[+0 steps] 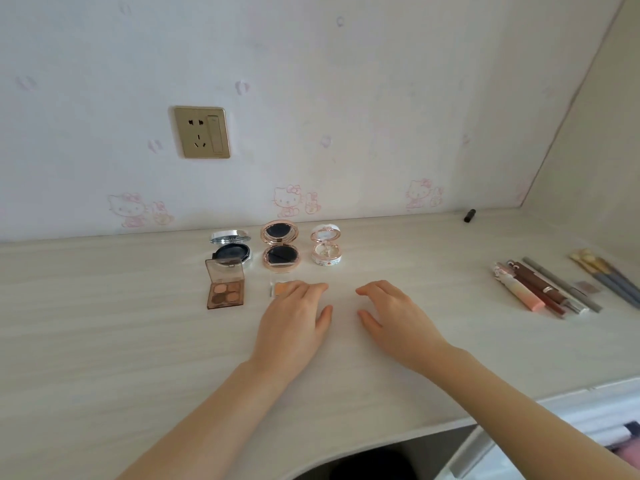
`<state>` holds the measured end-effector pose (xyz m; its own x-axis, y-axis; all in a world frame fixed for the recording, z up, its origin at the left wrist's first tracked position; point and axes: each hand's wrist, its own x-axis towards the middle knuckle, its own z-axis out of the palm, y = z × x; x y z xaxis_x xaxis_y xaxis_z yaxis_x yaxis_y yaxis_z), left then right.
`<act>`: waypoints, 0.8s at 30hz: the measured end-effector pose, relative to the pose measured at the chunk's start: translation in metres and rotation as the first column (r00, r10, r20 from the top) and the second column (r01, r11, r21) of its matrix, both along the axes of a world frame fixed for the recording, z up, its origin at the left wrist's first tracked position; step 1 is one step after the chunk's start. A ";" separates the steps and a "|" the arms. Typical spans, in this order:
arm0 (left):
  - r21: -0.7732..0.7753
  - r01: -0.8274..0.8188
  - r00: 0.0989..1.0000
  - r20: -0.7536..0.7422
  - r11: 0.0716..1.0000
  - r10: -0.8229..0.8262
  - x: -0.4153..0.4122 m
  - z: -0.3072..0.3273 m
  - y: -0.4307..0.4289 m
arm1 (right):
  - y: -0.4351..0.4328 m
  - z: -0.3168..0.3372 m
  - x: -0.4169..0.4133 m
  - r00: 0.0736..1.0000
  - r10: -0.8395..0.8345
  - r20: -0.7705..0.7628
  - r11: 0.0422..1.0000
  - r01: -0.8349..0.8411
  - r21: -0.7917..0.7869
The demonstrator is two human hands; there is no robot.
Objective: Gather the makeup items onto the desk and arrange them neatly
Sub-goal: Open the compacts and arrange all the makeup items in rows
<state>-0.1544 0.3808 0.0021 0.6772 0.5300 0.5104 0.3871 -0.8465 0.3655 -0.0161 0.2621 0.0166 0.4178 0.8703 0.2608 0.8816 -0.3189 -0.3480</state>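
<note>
Three open compacts stand in a row near the wall: a silver one [231, 247], a rose-gold one [280, 245] and a small white one [326, 249]. An open brown eyeshadow palette [225, 289] lies in front of the silver compact. A small clear pan of orange powder [281, 288] lies right of the palette, partly under the fingertips of my left hand [294, 322], which lies flat with straight fingers. My right hand [393, 315] hovers beside it, fingers relaxed, holding nothing. Several lip pencils and tubes [540, 289] lie side by side at the right.
The pale wooden desk [121, 323] runs to the wall, its curved front edge at the bottom. A small black cap or tube [469, 215] lies by the back corner. Makeup brushes [606, 275] and a small grey pan [587, 286] sit far right. A gold socket [202, 132] is on the wall.
</note>
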 end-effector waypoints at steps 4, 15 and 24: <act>-0.010 0.106 0.994 0.000 0.994 -0.106 0.036 -0.002 -0.029 | -0.042 0.003 0.022 0.994 -0.083 0.076 0.996 0.082 0.020; 0.066 0.427 0.904 -0.054 0.902 -0.424 0.163 -0.002 -0.113 | -0.157 0.014 0.114 0.922 -0.364 0.128 0.931 0.364 0.029; 0.046 0.526 0.850 -0.028 0.849 -0.525 0.266 0.015 -0.156 | -0.221 0.012 0.196 0.830 -0.548 0.105 0.837 0.545 0.060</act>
